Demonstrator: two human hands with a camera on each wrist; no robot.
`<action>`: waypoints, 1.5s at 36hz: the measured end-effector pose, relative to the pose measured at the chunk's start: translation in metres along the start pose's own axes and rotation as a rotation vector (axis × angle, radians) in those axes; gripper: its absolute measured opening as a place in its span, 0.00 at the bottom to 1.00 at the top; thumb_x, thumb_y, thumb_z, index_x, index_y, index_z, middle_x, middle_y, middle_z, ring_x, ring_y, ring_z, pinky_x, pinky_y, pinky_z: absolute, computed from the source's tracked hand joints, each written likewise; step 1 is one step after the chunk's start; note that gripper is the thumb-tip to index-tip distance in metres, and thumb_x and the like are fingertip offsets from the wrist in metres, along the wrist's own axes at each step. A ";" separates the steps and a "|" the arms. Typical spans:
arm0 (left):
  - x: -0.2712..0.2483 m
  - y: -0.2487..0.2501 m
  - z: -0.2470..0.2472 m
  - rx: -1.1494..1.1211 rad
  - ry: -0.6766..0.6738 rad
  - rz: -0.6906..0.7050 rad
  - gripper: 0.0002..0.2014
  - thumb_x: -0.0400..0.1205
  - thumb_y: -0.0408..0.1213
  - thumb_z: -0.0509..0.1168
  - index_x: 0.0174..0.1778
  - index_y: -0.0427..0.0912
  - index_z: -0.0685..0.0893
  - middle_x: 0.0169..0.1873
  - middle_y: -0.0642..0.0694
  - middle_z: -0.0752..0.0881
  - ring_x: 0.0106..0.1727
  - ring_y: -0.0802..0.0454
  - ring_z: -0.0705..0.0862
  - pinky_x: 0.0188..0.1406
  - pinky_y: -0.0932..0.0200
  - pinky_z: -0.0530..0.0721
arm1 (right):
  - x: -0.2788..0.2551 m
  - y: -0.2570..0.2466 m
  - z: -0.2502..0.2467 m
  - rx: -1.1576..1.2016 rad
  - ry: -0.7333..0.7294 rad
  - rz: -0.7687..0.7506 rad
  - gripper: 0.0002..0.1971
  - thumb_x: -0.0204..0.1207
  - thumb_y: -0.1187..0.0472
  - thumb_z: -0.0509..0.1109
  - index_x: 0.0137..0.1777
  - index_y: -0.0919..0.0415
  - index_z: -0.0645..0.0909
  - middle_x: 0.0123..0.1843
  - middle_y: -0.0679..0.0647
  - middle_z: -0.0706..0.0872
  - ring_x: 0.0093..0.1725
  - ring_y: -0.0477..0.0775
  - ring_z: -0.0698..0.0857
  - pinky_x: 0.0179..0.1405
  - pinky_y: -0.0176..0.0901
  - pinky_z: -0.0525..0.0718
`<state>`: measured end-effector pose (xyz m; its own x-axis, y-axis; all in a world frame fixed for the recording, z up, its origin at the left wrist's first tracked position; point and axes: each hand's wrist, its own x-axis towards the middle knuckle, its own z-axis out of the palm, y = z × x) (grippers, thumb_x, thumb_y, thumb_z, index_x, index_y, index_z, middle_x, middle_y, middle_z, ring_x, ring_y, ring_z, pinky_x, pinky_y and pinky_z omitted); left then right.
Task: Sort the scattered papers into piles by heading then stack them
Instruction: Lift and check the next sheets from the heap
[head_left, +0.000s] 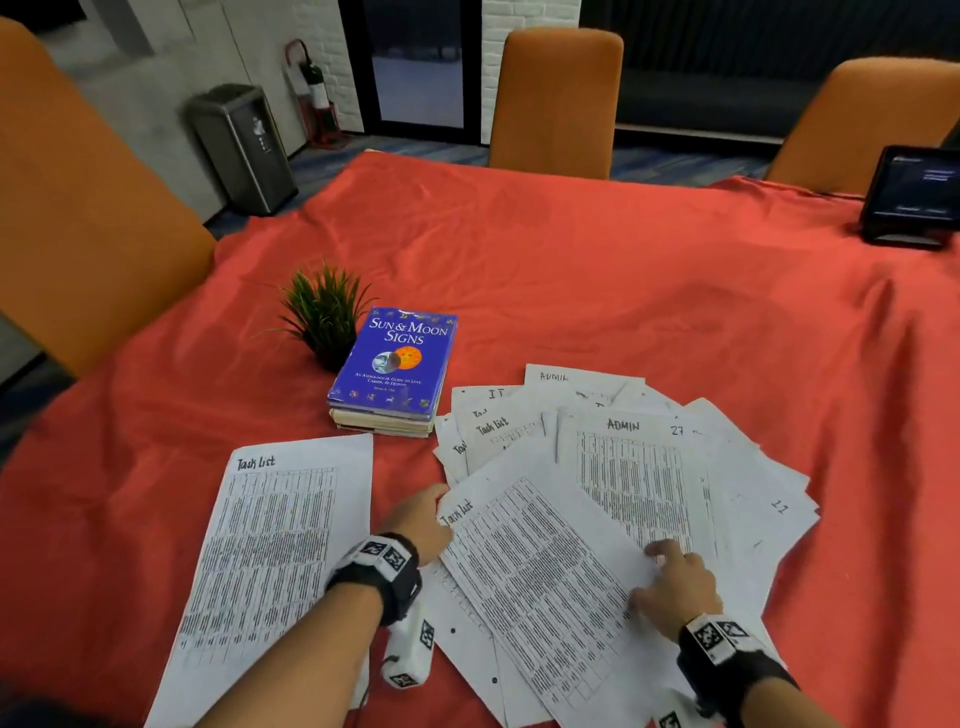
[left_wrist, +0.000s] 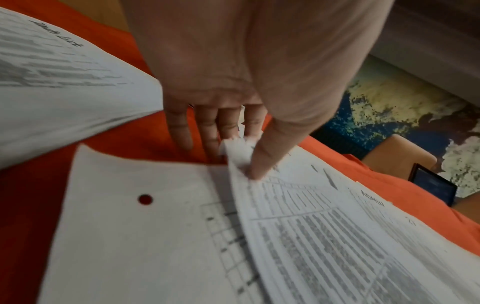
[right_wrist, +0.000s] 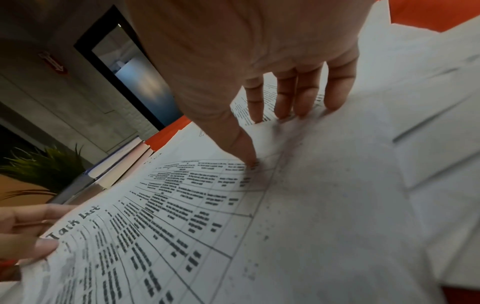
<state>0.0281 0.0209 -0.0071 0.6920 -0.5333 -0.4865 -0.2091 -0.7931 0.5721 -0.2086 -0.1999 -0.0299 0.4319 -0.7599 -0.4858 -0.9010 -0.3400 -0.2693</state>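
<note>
A fanned heap of printed papers lies on the red tablecloth, with headings "ADMIN", "IT" and "Task list" showing. My left hand pinches the top left corner of the uppermost "Task list" sheet, thumb on top, fingers beneath. My right hand rests its straight fingertips on the heap at that sheet's right edge. One "Task list" sheet lies apart at the left.
A blue book on a second book and a small potted plant stand behind the papers. A dark tablet sits at the far right corner. Orange chairs ring the table. A hole-punched sheet lies under the heap.
</note>
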 end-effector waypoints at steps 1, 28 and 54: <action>0.000 0.002 0.002 0.018 0.027 0.010 0.21 0.78 0.29 0.66 0.66 0.47 0.80 0.58 0.47 0.86 0.56 0.47 0.85 0.55 0.57 0.83 | -0.002 -0.002 -0.001 -0.010 0.004 -0.003 0.34 0.58 0.53 0.76 0.66 0.44 0.70 0.56 0.53 0.75 0.57 0.59 0.79 0.58 0.52 0.82; 0.004 0.073 0.061 -0.480 -0.163 -0.063 0.22 0.79 0.38 0.68 0.70 0.47 0.75 0.56 0.45 0.84 0.55 0.48 0.85 0.52 0.53 0.84 | 0.014 0.037 -0.020 0.697 0.157 -0.002 0.04 0.75 0.65 0.70 0.40 0.66 0.81 0.33 0.57 0.82 0.39 0.57 0.81 0.33 0.41 0.71; -0.019 0.117 0.103 -0.350 -0.010 0.086 0.30 0.83 0.44 0.66 0.82 0.50 0.64 0.80 0.49 0.69 0.80 0.45 0.69 0.77 0.50 0.70 | 0.012 0.049 -0.019 0.825 0.190 -0.082 0.10 0.78 0.76 0.63 0.44 0.63 0.82 0.47 0.65 0.84 0.49 0.55 0.83 0.62 0.61 0.78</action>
<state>-0.0802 -0.0922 0.0010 0.6748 -0.5981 -0.4323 -0.0155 -0.5971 0.8020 -0.2481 -0.2358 -0.0332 0.4144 -0.8557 -0.3100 -0.5181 0.0583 -0.8533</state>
